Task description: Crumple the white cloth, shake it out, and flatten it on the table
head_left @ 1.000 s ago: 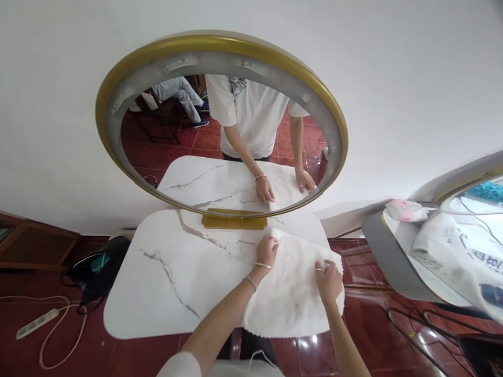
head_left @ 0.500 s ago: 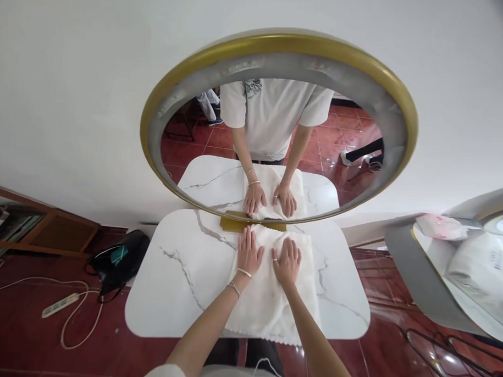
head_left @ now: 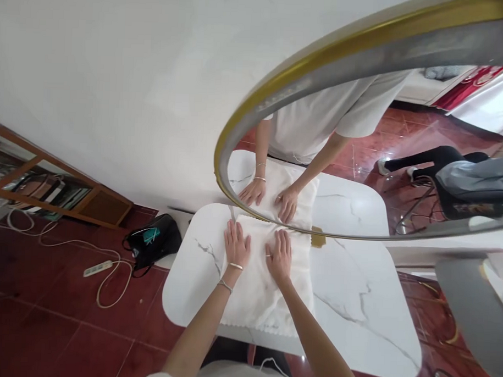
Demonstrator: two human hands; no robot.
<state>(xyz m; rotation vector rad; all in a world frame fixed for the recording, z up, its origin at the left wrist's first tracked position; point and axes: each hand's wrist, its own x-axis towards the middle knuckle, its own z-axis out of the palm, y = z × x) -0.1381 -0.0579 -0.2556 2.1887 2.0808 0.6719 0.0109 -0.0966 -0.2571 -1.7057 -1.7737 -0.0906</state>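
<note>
A white cloth (head_left: 256,287) with a scalloped edge lies spread on the white marbled table (head_left: 355,302), its near edge close to the table's front edge. My left hand (head_left: 236,245) rests flat near the cloth's far left corner, fingers stretched out, bracelets on the wrist. My right hand (head_left: 279,256) lies on the cloth's far right half, fingers extended, a ring on one finger. Neither hand holds anything. Wrinkles run through the cloth around and below the hands.
A gold-rimmed mirror (head_left: 237,114) stands at the table's back, reflecting my arms and a seated person. On the red floor at left are a black bag (head_left: 156,241), a power strip (head_left: 97,268) with cable and a wooden cabinet (head_left: 104,201). A grey-sided table (head_left: 470,306) stands at right.
The view has turned and tilted, so the mirror sits further right. On the table, the cloth and both hands are now further left, and the gold base shows to the cloth's right.
</note>
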